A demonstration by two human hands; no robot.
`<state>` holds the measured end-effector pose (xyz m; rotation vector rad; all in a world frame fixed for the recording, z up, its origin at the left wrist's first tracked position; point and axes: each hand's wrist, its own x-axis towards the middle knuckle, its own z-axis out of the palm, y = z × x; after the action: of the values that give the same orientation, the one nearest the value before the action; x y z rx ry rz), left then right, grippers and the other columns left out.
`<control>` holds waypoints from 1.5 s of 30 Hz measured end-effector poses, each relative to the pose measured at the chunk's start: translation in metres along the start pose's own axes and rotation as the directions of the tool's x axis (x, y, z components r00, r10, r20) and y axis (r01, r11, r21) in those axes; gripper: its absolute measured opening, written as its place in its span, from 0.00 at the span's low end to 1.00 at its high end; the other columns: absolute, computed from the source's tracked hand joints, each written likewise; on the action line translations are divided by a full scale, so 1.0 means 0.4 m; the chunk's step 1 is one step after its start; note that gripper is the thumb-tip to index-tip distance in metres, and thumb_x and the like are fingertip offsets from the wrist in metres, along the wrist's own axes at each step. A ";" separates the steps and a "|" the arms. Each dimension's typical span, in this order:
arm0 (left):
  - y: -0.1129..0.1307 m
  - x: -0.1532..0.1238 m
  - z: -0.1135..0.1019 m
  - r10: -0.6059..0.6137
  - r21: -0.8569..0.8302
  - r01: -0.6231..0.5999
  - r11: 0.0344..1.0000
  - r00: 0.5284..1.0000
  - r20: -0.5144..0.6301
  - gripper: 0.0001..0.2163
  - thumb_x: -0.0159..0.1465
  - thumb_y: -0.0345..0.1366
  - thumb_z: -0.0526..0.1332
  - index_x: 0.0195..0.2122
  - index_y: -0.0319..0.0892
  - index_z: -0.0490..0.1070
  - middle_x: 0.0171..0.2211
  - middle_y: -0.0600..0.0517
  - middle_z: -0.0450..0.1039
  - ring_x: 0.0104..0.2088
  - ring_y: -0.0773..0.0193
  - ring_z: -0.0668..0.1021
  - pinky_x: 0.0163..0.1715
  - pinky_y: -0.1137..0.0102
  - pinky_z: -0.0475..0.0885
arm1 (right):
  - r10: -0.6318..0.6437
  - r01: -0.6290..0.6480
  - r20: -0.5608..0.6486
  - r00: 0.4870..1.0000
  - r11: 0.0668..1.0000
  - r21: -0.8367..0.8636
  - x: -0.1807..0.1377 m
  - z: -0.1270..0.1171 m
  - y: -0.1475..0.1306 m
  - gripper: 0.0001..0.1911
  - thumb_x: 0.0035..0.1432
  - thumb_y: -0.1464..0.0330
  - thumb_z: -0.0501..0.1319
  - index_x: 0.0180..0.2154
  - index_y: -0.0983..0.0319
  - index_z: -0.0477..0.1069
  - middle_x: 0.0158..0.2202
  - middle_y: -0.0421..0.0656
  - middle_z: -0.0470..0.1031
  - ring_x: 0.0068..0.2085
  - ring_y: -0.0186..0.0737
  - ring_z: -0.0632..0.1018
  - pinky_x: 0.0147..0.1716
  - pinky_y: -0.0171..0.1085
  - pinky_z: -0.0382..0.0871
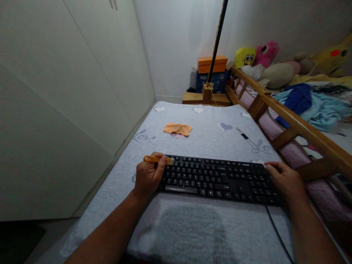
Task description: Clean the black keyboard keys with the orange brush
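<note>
The left hand (150,175) is gripping an orange brush (154,159) near the upper-left corner of a black keyboard (209,176) on a quilted cover (123,157), while the right hand (287,179) is holding the keyboard's right end.

A plain wall (170,44) rises between pale cupboard doors (68,91) and wooden railing (302,119).

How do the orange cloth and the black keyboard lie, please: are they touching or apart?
Apart. In the head view, a strip of bedcover shows between the orange cloth and the back edge of the black keyboard.
</note>
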<state>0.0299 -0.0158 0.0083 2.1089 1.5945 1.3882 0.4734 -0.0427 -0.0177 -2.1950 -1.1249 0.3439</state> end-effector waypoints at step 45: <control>0.018 -0.003 -0.001 0.057 0.005 -0.057 0.998 0.997 0.059 0.11 0.69 0.37 0.56 0.30 0.43 0.72 0.21 0.55 0.75 0.22 0.65 0.78 0.25 0.72 0.70 | -0.031 0.032 -0.018 0.999 0.999 0.014 -0.001 0.000 -0.001 0.20 0.46 0.52 0.59 0.31 0.60 0.78 0.33 0.50 0.82 0.38 0.56 0.80 0.39 0.46 0.69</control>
<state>0.0346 -0.0197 0.0122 2.1943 1.5308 1.3264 0.4730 -0.0431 -0.0176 -2.1615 -1.1430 0.3174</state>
